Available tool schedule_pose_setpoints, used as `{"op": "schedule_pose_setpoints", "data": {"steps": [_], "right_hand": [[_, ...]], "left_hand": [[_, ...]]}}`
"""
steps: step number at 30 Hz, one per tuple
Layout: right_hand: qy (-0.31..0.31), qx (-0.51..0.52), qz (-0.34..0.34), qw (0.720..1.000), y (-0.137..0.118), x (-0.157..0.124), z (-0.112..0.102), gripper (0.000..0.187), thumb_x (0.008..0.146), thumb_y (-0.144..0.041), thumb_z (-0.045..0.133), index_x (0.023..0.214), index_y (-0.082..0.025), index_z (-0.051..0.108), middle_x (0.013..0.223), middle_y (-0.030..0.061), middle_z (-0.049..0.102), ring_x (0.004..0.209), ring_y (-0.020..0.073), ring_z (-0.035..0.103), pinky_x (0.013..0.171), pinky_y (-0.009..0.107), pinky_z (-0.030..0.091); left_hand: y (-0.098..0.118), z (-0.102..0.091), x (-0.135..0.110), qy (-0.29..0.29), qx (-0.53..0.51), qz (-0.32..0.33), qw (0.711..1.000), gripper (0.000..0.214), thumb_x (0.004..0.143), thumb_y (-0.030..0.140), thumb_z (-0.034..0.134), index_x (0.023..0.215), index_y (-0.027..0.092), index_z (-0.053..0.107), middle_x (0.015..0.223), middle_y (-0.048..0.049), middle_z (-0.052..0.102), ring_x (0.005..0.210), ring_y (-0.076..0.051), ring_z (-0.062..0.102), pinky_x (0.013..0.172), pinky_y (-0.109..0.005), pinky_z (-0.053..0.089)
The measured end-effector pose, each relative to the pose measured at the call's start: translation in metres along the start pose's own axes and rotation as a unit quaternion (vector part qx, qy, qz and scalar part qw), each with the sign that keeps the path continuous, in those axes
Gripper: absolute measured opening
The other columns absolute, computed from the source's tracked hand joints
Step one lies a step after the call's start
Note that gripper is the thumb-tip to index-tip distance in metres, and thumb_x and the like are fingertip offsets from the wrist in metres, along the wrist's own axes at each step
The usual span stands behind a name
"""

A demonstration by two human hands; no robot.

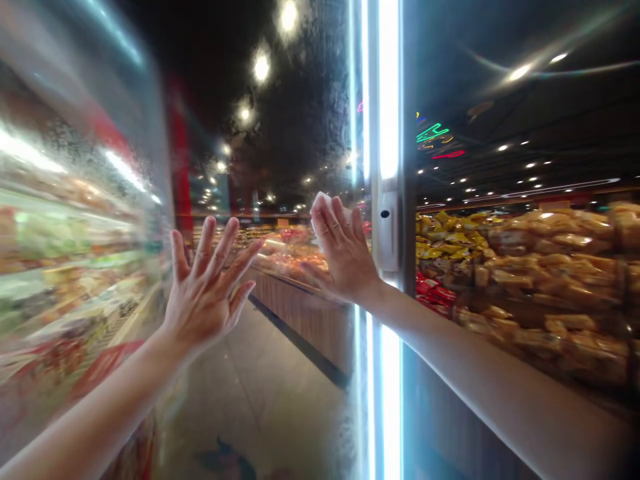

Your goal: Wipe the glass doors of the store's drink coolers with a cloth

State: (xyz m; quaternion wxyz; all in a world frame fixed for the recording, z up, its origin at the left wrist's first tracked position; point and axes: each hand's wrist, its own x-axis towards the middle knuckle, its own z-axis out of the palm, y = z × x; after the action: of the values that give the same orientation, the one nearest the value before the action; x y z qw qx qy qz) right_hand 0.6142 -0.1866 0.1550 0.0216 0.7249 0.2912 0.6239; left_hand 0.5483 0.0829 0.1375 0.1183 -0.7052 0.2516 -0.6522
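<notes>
My left hand [205, 293] is raised with its fingers spread wide, palm toward the glass door [300, 127]. It holds nothing; whether it touches the pane I cannot tell. Under the fingers of my right hand [347, 257] is a white tissue or cloth [316, 223], pressed toward the glass close to the door's lit edge. Only a strip of the white piece shows beside the fingertips. Misty smears mark the pane above the right hand.
Bright light strips [390, 87] run down the door edge, beside a white fitting [387, 230]. Blurred lit shelves of packaged goods [55, 267] line the left. Bagged snacks [545, 267] are heaped on the right. A wood-panelled counter [300, 310] stands behind the glass, along a floor [240, 387].
</notes>
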Motion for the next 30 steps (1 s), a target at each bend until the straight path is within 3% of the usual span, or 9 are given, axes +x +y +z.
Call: {"op": "schedule_pose_setpoints", "data": {"steps": [3, 7, 9, 14, 20, 22, 26, 28, 30], "right_hand": [[0.018, 0.028, 0.053, 0.998, -0.030, -0.031, 0.013, 0.095, 0.101, -0.066, 0.037, 0.164, -0.013, -0.010, 0.173, 0.0150, 0.005, 0.160, 0.0321, -0.005, 0.127, 0.066, 0.005], [-0.010, 0.072, -0.006, 0.997, -0.100, -0.089, 0.034, 0.099, 0.098, -0.069, 0.042, 0.165, -0.009, 0.000, 0.169, 0.0173, 0.023, 0.160, 0.0322, -0.002, 0.127, 0.068, 0.005], [0.002, 0.079, 0.017, 0.997, -0.125, -0.091, 0.037, 0.097, 0.100, -0.067, 0.041, 0.164, -0.007, 0.001, 0.168, 0.0192, 0.026, 0.160, 0.0322, -0.001, 0.126, 0.069, 0.005], [0.042, 0.108, 0.150, 0.982, -0.164, -0.069, 0.042, 0.088, 0.104, -0.058, 0.038, 0.165, -0.009, -0.003, 0.169, 0.0218, 0.019, 0.160, 0.0358, 0.000, 0.122, 0.075, 0.010], [0.005, 0.124, 0.126, 0.984, -0.241, -0.141, 0.056, 0.081, 0.103, -0.044, 0.042, 0.164, -0.005, 0.005, 0.168, 0.0194, 0.026, 0.161, 0.0304, -0.001, 0.126, 0.068, 0.005], [0.005, 0.124, 0.139, 0.982, -0.250, -0.137, 0.057, 0.081, 0.103, -0.043, 0.043, 0.164, -0.005, 0.004, 0.168, 0.0196, 0.026, 0.160, 0.0305, -0.002, 0.125, 0.069, 0.007], [0.014, 0.140, 0.159, 0.977, -0.243, -0.100, 0.055, 0.084, 0.103, -0.045, 0.043, 0.164, -0.008, -0.001, 0.169, 0.0192, 0.022, 0.160, 0.0332, -0.002, 0.122, 0.074, 0.016], [0.006, 0.149, 0.161, 0.976, -0.247, -0.104, 0.055, 0.085, 0.102, -0.043, 0.045, 0.165, -0.009, -0.001, 0.169, 0.0185, 0.022, 0.160, 0.0348, 0.001, 0.121, 0.076, 0.018], [-0.008, 0.155, 0.157, 0.975, -0.259, -0.127, 0.056, 0.085, 0.101, -0.039, 0.048, 0.165, -0.010, 0.001, 0.168, 0.0179, 0.025, 0.160, 0.0345, 0.002, 0.121, 0.076, 0.019]], "left_hand": [[0.003, -0.006, -0.011, -0.007, -0.004, -0.015, 1.000, 0.078, 0.098, 0.034, 0.058, 0.162, 0.039, 0.015, 0.173, -0.0028, 0.007, 0.161, -0.030, 0.000, 0.127, -0.066, -0.005], [0.015, -0.022, -0.048, -0.034, -0.009, -0.077, 0.996, 0.078, 0.099, 0.029, 0.056, 0.162, 0.041, 0.012, 0.173, -0.0014, 0.008, 0.160, -0.029, -0.005, 0.127, -0.066, -0.006], [0.023, -0.029, -0.068, -0.044, -0.018, -0.104, 0.993, 0.080, 0.098, 0.027, 0.056, 0.162, 0.042, 0.010, 0.173, -0.0008, 0.010, 0.160, -0.029, -0.005, 0.127, -0.066, -0.009], [0.044, -0.035, -0.120, -0.069, -0.028, -0.173, 0.982, 0.086, 0.095, 0.026, 0.059, 0.162, 0.041, 0.007, 0.173, -0.0004, 0.008, 0.159, -0.032, -0.011, 0.125, -0.070, -0.012], [0.061, -0.040, -0.188, -0.108, -0.015, -0.210, 0.972, 0.087, 0.091, 0.026, 0.064, 0.163, 0.038, 0.016, 0.174, -0.0029, -0.004, 0.160, -0.032, -0.010, 0.127, -0.065, -0.007], [0.063, -0.041, -0.200, -0.117, -0.009, -0.224, 0.968, 0.086, 0.092, 0.025, 0.063, 0.163, 0.037, 0.016, 0.174, -0.0041, -0.004, 0.160, -0.032, -0.011, 0.126, -0.067, -0.007], [0.065, -0.043, -0.207, -0.112, -0.002, -0.254, 0.961, 0.086, 0.092, 0.021, 0.062, 0.163, 0.036, 0.015, 0.174, -0.0054, -0.006, 0.159, -0.034, -0.013, 0.123, -0.072, -0.008], [0.067, -0.043, -0.210, -0.105, -0.004, -0.274, 0.956, 0.086, 0.092, 0.020, 0.062, 0.163, 0.037, 0.015, 0.174, -0.0048, -0.005, 0.159, -0.034, -0.011, 0.124, -0.072, -0.006], [0.069, -0.043, -0.215, -0.104, -0.007, -0.293, 0.951, 0.086, 0.092, 0.020, 0.061, 0.163, 0.038, 0.015, 0.174, -0.0046, -0.003, 0.160, -0.034, -0.010, 0.125, -0.071, -0.003]]}}
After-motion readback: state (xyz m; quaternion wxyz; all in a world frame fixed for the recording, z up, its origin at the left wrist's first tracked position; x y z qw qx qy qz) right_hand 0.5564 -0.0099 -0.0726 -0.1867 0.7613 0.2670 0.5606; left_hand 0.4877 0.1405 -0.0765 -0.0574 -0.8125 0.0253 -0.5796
